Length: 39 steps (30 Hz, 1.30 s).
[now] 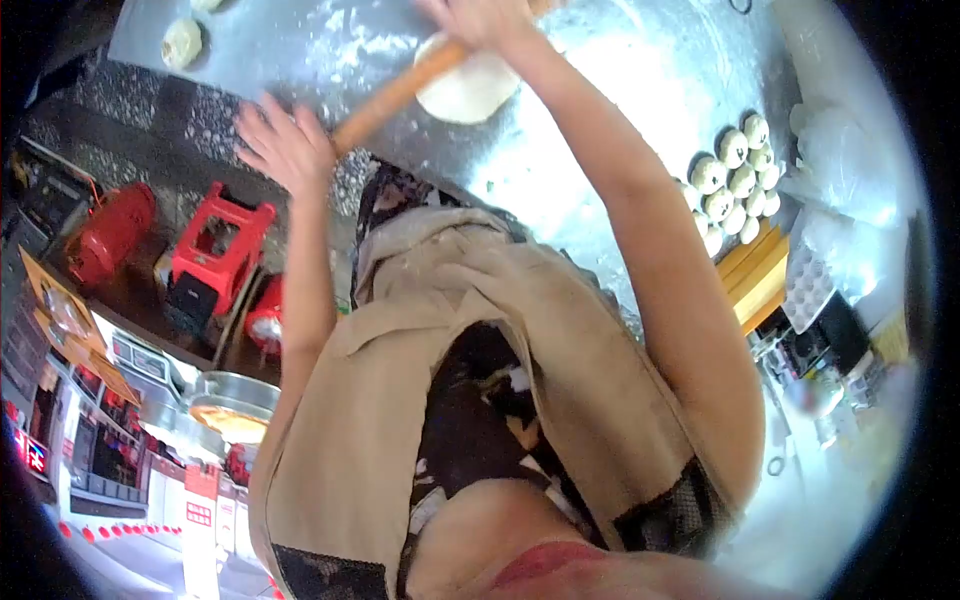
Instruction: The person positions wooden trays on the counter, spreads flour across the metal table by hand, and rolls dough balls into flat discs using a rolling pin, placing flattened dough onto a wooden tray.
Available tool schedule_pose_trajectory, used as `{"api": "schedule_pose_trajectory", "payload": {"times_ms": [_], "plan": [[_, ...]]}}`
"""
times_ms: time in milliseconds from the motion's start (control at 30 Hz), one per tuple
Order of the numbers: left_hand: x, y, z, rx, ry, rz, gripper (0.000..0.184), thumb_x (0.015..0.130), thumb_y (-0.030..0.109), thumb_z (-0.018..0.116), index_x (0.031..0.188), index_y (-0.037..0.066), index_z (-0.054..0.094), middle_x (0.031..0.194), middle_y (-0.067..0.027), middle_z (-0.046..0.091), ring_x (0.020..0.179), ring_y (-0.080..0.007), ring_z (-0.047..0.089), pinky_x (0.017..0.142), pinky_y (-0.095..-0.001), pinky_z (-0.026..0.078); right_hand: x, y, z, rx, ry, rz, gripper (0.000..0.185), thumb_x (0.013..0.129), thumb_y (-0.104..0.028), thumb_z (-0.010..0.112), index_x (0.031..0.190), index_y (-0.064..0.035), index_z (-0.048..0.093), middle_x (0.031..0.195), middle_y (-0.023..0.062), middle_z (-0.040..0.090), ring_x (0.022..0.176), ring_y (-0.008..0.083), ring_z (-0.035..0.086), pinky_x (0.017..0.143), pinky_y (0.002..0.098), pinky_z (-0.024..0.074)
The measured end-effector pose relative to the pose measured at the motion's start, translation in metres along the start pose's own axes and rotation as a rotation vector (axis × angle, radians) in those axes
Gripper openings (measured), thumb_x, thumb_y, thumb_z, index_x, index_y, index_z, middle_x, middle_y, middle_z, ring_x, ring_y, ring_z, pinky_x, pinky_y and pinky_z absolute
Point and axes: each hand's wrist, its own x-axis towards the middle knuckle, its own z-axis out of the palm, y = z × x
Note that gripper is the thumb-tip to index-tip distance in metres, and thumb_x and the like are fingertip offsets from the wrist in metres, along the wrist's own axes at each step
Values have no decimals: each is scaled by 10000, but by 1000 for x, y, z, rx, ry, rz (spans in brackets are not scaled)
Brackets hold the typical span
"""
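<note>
A wooden rolling pin (405,92) lies slantwise over a flat round of dough (470,92) on the floured metal table (590,110). At the pin's lower left end is my left hand (285,145), its fingers spread and the base of the palm against the wood. My right hand (487,22) rests over the pin's upper part, at the top edge of the view; its fingers are blurred and partly cut off.
Several dough balls (740,180) sit grouped at the table's right, beside a wooden box (755,275) and plastic bags (850,170). Another dough ball (182,44) is at the upper left. A red stool (222,240) and red gas cylinder (115,232) stand below left.
</note>
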Motion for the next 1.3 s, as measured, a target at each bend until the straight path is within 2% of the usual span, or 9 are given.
{"api": "schedule_pose_trajectory", "payload": {"times_ms": [133, 367, 567, 833, 967, 1033, 1233, 1267, 1300], "plan": [[24, -1, 3, -25, 76, 21, 626, 921, 414, 477, 1415, 40, 388, 1495, -211, 314, 1393, -404, 259, 1109, -614, 136, 16, 8, 0, 202, 73, 10, 579, 909, -386, 518, 1321, 15, 450, 1379, 277, 416, 1282, 447, 377, 1068, 505, 307], [-129, 42, -31, -253, -484, 428, 830, 838, 429, 614, 1488, 51, 261, 1530, -114, 316, 1424, -307, 263, 1142, -551, 103, -198, 31, -61, -82, -159, 169, 630, 896, -468, 476, 1383, -70, 440, 1433, 163, 418, 1329, 372, 363, 1124, 514, 169], [42, 38, 10, -129, 11, 226, 562, 954, 431, 423, 1432, 137, 402, 1508, -143, 333, 1396, -343, 295, 1104, -606, 179, -44, 34, -32, -107, 85, 190, 549, 914, -320, 504, 1350, 7, 432, 1390, 288, 407, 1291, 442, 378, 1081, 493, 290], [-81, 35, -22, -253, -265, 343, 616, 931, 441, 424, 1464, 139, 359, 1503, -86, 369, 1385, -326, 325, 1128, -572, 135, -195, 6, -50, -128, -54, 272, 615, 906, -488, 474, 1367, -81, 464, 1397, 167, 455, 1276, 399, 404, 1086, 524, 215], [-4, 45, -1, -63, -22, 325, 604, 933, 440, 433, 1446, 123, 385, 1468, -124, 402, 1355, -350, 353, 1103, -595, 175, -119, 37, -31, -193, 62, 172, 582, 871, -474, 542, 1339, -131, 502, 1382, 140, 472, 1269, 352, 433, 1050, 523, 292], [72, 56, 6, -172, 176, 316, 533, 950, 398, 428, 1417, 141, 420, 1463, -175, 385, 1351, -426, 327, 1076, -657, 177, -47, 60, -28, -70, 229, 66, 542, 900, -309, 520, 1343, -5, 444, 1379, 293, 413, 1282, 444, 389, 1083, 499, 283], [96, 50, 35, -269, 227, 302, 525, 950, 400, 445, 1410, 147, 425, 1449, -181, 401, 1344, -420, 335, 1084, -634, 201, -27, 61, -32, 112, 227, 143, 562, 916, -337, 508, 1333, 34, 440, 1393, 303, 395, 1281, 469, 376, 1074, 512, 297], [62, 55, 21, -325, 234, 306, 539, 942, 411, 459, 1415, 153, 421, 1452, -165, 405, 1351, -394, 340, 1095, -613, 205, -68, 66, -19, -79, -131, 261, 531, 861, -441, 554, 1294, -134, 539, 1344, 122, 504, 1233, 315, 475, 1010, 494, 341], [26, 57, 9, -174, 66, 389, 562, 921, 428, 486, 1406, 148, 435, 1431, -140, 435, 1338, -356, 366, 1100, -584, 210, -106, 57, -28, -96, 85, 126, 521, 861, -471, 558, 1257, -131, 565, 1312, 102, 530, 1208, 290, 503, 989, 471, 359]]}}
